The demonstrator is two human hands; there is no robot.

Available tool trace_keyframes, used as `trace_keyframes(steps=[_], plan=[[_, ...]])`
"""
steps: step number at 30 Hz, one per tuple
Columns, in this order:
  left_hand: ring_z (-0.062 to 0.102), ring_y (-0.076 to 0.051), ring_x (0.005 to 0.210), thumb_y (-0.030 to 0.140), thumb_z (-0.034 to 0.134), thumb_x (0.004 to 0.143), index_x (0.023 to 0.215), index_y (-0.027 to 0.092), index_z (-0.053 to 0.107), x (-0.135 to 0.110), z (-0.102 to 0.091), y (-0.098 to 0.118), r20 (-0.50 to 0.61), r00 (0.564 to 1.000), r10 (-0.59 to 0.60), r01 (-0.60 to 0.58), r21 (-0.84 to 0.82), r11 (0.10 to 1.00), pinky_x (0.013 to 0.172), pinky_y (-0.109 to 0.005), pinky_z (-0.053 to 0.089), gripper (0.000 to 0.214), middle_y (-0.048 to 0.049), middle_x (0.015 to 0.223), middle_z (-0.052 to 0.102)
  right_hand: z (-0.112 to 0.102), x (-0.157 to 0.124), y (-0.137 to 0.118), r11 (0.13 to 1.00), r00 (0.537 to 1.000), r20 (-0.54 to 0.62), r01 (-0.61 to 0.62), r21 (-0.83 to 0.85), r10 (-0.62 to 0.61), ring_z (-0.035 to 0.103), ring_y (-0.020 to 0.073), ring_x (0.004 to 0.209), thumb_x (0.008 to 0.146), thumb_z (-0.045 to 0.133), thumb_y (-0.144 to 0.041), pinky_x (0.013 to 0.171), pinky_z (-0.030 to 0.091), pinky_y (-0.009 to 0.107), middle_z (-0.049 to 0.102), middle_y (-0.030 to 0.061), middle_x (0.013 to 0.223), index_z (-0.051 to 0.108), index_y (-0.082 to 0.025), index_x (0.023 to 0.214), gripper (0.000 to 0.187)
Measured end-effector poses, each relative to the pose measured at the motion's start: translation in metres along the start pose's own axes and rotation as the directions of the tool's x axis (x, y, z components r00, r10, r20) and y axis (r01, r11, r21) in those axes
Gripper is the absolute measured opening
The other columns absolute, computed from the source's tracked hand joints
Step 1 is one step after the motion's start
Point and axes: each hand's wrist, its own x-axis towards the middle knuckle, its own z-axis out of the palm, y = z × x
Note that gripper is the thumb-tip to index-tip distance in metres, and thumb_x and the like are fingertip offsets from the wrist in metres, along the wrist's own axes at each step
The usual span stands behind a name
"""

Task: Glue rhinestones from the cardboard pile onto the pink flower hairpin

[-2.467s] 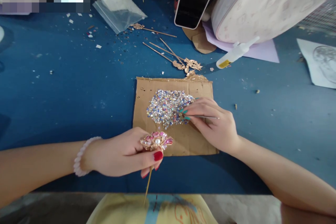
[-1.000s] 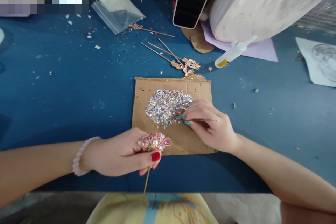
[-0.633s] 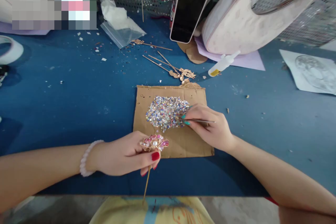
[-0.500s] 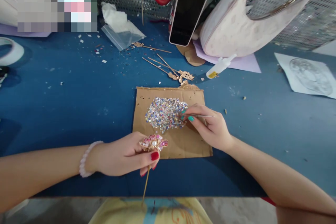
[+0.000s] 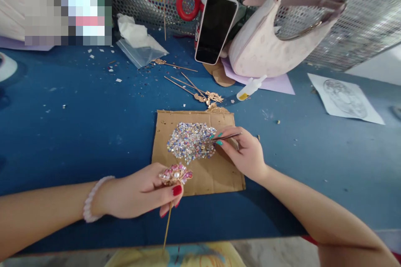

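My left hand [image 5: 138, 194] is closed round a gold hairpin [image 5: 174, 175] whose flower head is set with pink stones and a pearl; its thin stem points down past the table's edge. My right hand [image 5: 244, 152] pinches slim metal tweezers [image 5: 227, 137], their tips at the right edge of a heap of small iridescent rhinestones [image 5: 191, 141]. The heap lies on a piece of brown cardboard [image 5: 213, 175] on the blue table [image 5: 78, 125].
Bare gold hairpins [image 5: 200, 94] lie behind the cardboard, a small glue bottle [image 5: 250, 88] to their right. A phone [image 5: 215, 29] leans against a pale handbag [image 5: 269, 46] at a perforated metal wall. A plastic bag with tissue [image 5: 138, 46] and a printed sheet [image 5: 344, 98] lie nearby.
The view has tilted up, showing more of the wall and the bag. My right hand has kept the tweezers working at the heap's right edge; my left hand has stayed still with the hairpin.
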Motion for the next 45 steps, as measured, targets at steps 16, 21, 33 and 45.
trace_keyframes(steps=[16,21,33,45], plan=[[0.040,-0.008,0.045,0.044,0.037,0.108,0.080,0.018,0.057,0.000,-0.001,-0.003,0.000,1.000,0.006,-0.006,0.029,1.000,0.044,-0.017,0.033,0.044,0.0027,0.059,0.054,0.004,-0.002,0.001,0.996,1.000,0.013,0.002,0.091,-0.003,0.075,0.0164,0.088,0.090,0.064,-0.012,0.074,0.064,0.030,0.075,0.0039,0.090,0.065,-0.022,0.092,0.010],[0.040,-0.008,0.045,0.047,0.037,0.108,0.078,0.019,0.055,0.000,-0.001,0.000,0.005,1.000,0.002,-0.002,0.019,1.000,0.044,-0.018,0.033,0.045,0.0031,0.059,0.053,0.004,-0.002,0.001,0.998,1.000,-0.008,-0.008,0.069,0.008,0.075,0.0176,0.087,0.090,0.064,-0.014,0.076,0.063,0.033,0.075,0.0040,0.089,0.064,-0.022,0.092,0.008],[0.038,-0.008,0.044,0.049,0.038,0.107,0.078,0.019,0.054,0.003,0.001,0.004,-0.006,1.000,-0.016,0.015,-0.067,0.998,0.041,-0.018,0.030,0.045,0.0040,0.057,0.051,0.002,-0.003,0.008,0.998,0.995,-0.086,-0.045,-0.042,0.042,0.072,0.0168,0.084,0.092,0.062,-0.014,0.075,0.060,0.032,0.072,0.0029,0.088,0.063,-0.023,0.095,0.009],[0.038,-0.007,0.045,0.050,0.040,0.107,0.077,0.019,0.053,0.004,0.002,0.004,-0.014,1.000,0.002,-0.003,-0.092,0.996,0.041,-0.017,0.030,0.045,0.0044,0.060,0.050,0.001,-0.005,0.007,0.998,0.999,-0.054,-0.006,-0.060,0.002,0.071,0.0172,0.085,0.091,0.061,-0.010,0.075,0.059,0.033,0.071,0.0026,0.088,0.063,-0.023,0.096,0.014]])
